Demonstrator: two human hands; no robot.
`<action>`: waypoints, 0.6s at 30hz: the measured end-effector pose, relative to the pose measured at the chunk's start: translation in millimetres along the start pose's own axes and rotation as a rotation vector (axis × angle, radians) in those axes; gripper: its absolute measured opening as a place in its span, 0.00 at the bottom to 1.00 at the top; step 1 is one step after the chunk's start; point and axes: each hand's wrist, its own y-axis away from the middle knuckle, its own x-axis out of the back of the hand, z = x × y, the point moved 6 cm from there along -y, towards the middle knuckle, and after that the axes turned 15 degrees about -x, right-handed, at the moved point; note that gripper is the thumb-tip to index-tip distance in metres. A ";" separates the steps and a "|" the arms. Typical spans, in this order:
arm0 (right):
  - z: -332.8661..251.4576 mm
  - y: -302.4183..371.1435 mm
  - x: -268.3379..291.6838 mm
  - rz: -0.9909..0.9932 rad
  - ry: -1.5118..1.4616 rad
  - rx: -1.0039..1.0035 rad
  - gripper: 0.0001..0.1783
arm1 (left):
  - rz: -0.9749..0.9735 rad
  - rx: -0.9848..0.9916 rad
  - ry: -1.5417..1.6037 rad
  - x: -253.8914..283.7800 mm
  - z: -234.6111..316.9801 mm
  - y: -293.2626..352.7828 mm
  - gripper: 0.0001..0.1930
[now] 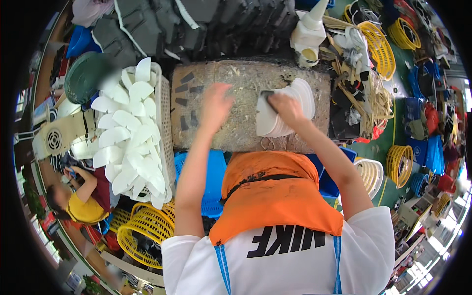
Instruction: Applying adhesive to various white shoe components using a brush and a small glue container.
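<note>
R hand (289, 109) — dk strip (266, 94) on wht pcs (271, 119)

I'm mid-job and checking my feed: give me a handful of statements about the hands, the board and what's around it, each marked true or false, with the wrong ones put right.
1. The right hand is at the fanned white stack, with a dark piece at its fingers. True.
2. The left hand is on that same stack. False: the left hand is over the worn board, apart from the stack.
3. Small dark strips lie toward the board's left end. True.
4. The crate full of white pieces is right of the board. False: the crate is on its left.
5. The person's apron is orange. True.
</note>
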 end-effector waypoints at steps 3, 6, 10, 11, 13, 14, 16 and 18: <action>-18.7 64.0 -7.3 0.047 -0.142 0.258 0.18 | -0.341 -0.033 0.047 -99.3 26.8 -25.2 0.26; -20.5 91.4 -16.7 -0.115 -0.214 0.279 0.16 | -0.477 -0.056 -0.159 -129.4 27.5 -24.2 0.32; 25.2 63.7 -13.0 -0.459 -0.403 -0.218 0.13 | -0.473 -0.067 -0.258 -135.9 30.4 -17.6 0.32; 45.5 48.8 -0.6 -0.383 -0.398 -0.344 0.14 | -0.479 -0.058 -0.265 -138.4 33.4 -15.9 0.32; 86.7 12.9 29.5 -0.167 -0.249 -0.506 0.13 | -0.441 -0.079 -0.469 -137.2 43.3 -17.6 0.23; 107.0 -8.6 50.2 0.048 -0.201 -0.563 0.10 | -0.454 -0.068 -0.472 -137.2 48.5 -18.0 0.23; 134.1 -45.1 85.9 0.427 -0.224 -0.472 0.10 | -0.393 -0.014 -0.430 -126.6 60.6 -20.2 0.17; 148.2 -77.1 92.0 0.436 -0.120 -0.416 0.12 | -0.310 0.031 -0.306 -105.7 73.1 -21.9 0.15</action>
